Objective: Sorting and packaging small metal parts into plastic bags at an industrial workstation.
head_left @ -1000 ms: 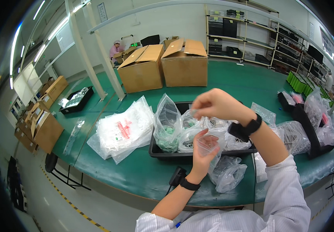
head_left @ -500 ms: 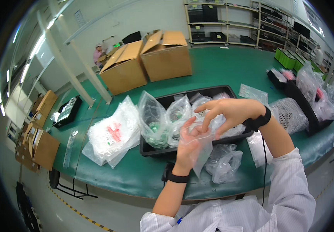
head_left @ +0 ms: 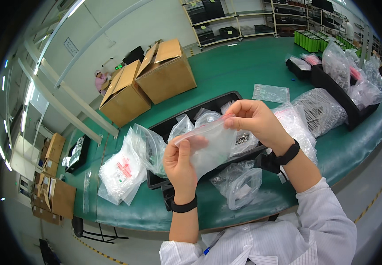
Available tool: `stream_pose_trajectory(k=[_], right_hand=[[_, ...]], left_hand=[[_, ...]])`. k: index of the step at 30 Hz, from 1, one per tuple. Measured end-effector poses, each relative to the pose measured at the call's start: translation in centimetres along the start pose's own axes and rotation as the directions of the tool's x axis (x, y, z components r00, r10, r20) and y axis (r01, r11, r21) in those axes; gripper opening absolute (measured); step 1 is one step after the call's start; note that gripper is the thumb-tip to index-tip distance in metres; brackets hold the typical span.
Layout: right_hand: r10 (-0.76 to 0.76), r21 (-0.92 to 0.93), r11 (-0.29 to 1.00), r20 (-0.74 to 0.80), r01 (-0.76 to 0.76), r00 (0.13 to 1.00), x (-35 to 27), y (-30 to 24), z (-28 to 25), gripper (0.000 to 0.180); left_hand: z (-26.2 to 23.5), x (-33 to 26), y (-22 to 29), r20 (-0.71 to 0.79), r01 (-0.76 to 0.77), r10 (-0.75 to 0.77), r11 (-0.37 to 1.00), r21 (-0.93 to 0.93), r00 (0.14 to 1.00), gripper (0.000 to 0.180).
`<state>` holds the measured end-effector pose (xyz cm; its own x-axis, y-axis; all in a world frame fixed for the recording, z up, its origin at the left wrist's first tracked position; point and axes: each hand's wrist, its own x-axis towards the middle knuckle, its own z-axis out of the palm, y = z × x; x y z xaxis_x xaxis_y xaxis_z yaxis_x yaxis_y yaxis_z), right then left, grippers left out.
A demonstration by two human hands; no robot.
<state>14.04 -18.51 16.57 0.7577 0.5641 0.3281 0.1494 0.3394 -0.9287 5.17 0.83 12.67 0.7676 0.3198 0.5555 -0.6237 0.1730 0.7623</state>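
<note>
A clear plastic bag is stretched between my two hands along its upper edge. My left hand pinches its left end between thumb and fingers. My right hand grips the other end near the corner. Whether anything lies in the bag I cannot tell. Under it stands a black tray with several clear bags of small parts, partly hidden by my hands and the bag. To the left lies a stack of clear bags with red print. Another clear bag sits in front of the tray.
Two open cardboard boxes stand at the back of the green table. At right are bags of metal parts and a black bin. A flat clear bag lies behind my right hand. A person sits far left.
My hands have moved apart, and the bag that hung from my left hand is now drawn taut between both. My right hand has closed on its edge. The view has shifted.
</note>
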Motion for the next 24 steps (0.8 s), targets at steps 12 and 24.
stream_pose_trajectory(k=[12,24], right_hand=[[-0.027,-0.004,1.000,-0.052,0.027,0.998,0.0,0.8,-0.6,0.015],[0.079,-0.111,0.990,-0.079,-0.088,0.994,0.7,3.0,-0.3,0.019]], left_hand=[[2.1,0.5,-1.1,-0.184,-0.091,0.101,0.994,0.064,0.978,0.017],[-1.5,-0.5,-3.4,-0.223,-0.050,0.045,0.999,-0.017,0.974,0.011]])
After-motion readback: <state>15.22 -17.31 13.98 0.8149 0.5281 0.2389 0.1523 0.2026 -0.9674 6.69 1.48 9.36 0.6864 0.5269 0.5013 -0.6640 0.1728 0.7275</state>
